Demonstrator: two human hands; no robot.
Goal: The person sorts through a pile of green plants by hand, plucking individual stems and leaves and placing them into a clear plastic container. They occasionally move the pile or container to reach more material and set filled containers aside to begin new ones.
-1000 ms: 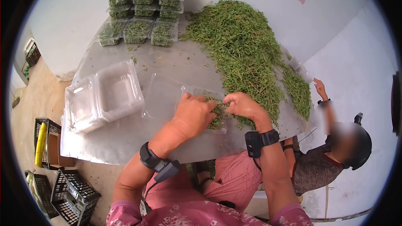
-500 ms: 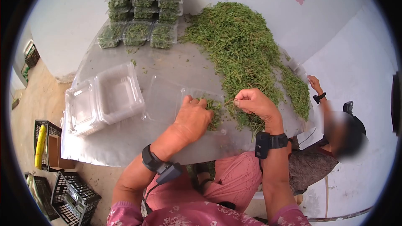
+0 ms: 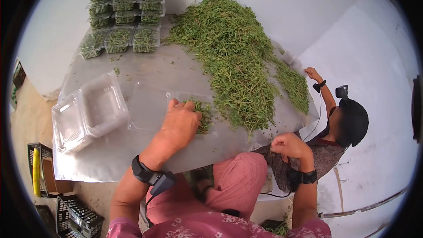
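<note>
My left hand (image 3: 179, 122) rests with bent fingers on green sprigs (image 3: 203, 117) in an open clear plastic box, whose flat lid (image 3: 147, 105) lies to the left. Its fingertips are partly hidden among the greens. Beyond the table's front edge, my right hand (image 3: 288, 145) is raised with its fingers curled together; whether something small is between them cannot be made out. A large heap of green sprigs (image 3: 233, 57) spreads over the table (image 3: 145, 150) ahead of my hands.
Empty clear boxes (image 3: 103, 103) are stacked at the table's left. Filled boxes (image 3: 125, 13) stand piled at the back left. A co-worker (image 3: 328, 136) sits at the right, one hand near the table's edge. Black crates (image 3: 77, 216) stand on the floor at lower left.
My right hand has moved right, away from the heap and past the table's edge. My left hand stays at the box. The whole view has shifted, with the table further left.
</note>
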